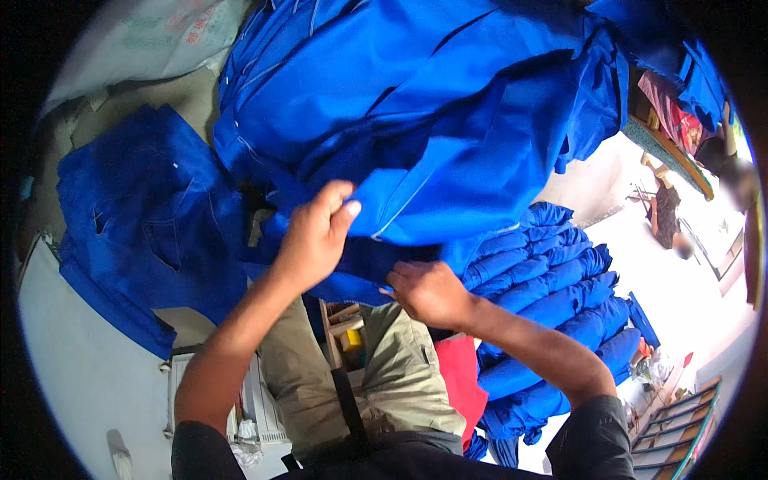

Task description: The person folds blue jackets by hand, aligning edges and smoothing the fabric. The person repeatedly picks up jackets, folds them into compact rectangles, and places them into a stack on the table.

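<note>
Blue cloth with pale stitched seams (456, 174) spreads out in front of me, wrinkled and piled high. My left hand (318, 231) grips a folded edge of it between thumb and fingers, near a line of light stitching. Lower and to the right, my right hand (429, 294) pinches the cloth's lower edge above my lap. A dark shaded fold hangs between the two hands. To the left lies a separate blue garment piece (174, 228) with a stitched pocket outline and a small slit.
Bundles of rolled blue cloth (552, 300) are stacked at the right. A red cloth (459, 378) lies beside my leg. A wooden drawer with a yellow box (350, 341) shows between my knees. Two people are in the background at right, one seated (665, 210). A white printed sack (150, 42) rests upper left.
</note>
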A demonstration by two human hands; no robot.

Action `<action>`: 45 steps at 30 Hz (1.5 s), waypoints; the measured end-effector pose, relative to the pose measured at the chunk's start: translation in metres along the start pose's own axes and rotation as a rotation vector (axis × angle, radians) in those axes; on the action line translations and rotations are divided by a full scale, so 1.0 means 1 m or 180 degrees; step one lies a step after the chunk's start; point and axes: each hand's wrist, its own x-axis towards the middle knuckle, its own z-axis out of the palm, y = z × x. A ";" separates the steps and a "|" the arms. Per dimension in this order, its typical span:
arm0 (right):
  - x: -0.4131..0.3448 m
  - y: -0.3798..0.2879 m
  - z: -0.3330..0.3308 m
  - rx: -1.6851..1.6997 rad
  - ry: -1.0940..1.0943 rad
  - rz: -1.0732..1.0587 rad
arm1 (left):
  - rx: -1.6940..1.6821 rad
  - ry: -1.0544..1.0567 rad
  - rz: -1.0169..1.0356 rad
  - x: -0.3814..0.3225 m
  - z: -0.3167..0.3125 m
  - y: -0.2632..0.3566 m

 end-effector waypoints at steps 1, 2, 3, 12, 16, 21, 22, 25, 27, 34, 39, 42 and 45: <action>0.008 0.004 -0.005 0.0007 -0.0070 -0.0038 | -0.0516 0.0066 0.0258 0.008 -0.001 0.004; 0.013 0.002 -0.012 0.0232 0.0090 -0.0179 | -0.0291 -0.0148 0.0381 0.014 -0.005 0.001; 0.019 0.001 -0.019 0.0222 0.0076 -0.0171 | -0.0063 -0.0373 0.0504 0.017 -0.008 -0.001; 0.025 0.007 -0.070 -0.0038 -0.0121 -0.0150 | 0.0237 -0.0887 0.1144 -0.008 0.000 0.000; 0.017 0.011 -0.060 -0.0068 -0.0093 -0.0092 | 0.0024 -0.0458 0.0947 -0.023 0.015 -0.004; 0.018 0.002 -0.051 0.0013 -0.0111 -0.0124 | -0.1070 0.0264 0.0143 0.018 0.011 -0.024; 0.016 0.000 -0.045 -0.0004 -0.0085 -0.0061 | -0.1869 0.0608 0.0055 0.031 0.000 -0.011; -0.005 -0.011 -0.012 0.0055 0.0009 0.0169 | -0.2889 0.1981 -0.0258 0.068 -0.048 0.034; -0.021 -0.018 0.011 0.0148 0.0071 0.0238 | -0.1361 0.1823 0.0408 0.060 -0.039 0.039; -0.039 -0.018 0.020 0.0254 -0.0070 0.0299 | 0.1026 -0.1988 0.1354 -0.038 0.062 -0.023; -0.022 0.002 0.008 0.0277 0.0153 0.0201 | 0.0190 -0.1208 0.1502 -0.033 0.052 -0.044; 0.001 0.017 -0.019 0.0289 0.0167 0.0032 | 0.0083 -0.1393 0.0721 -0.023 0.034 -0.021; 0.013 0.024 -0.046 0.0179 0.0173 -0.0055 | -0.0120 -0.0926 0.1216 -0.018 0.028 -0.023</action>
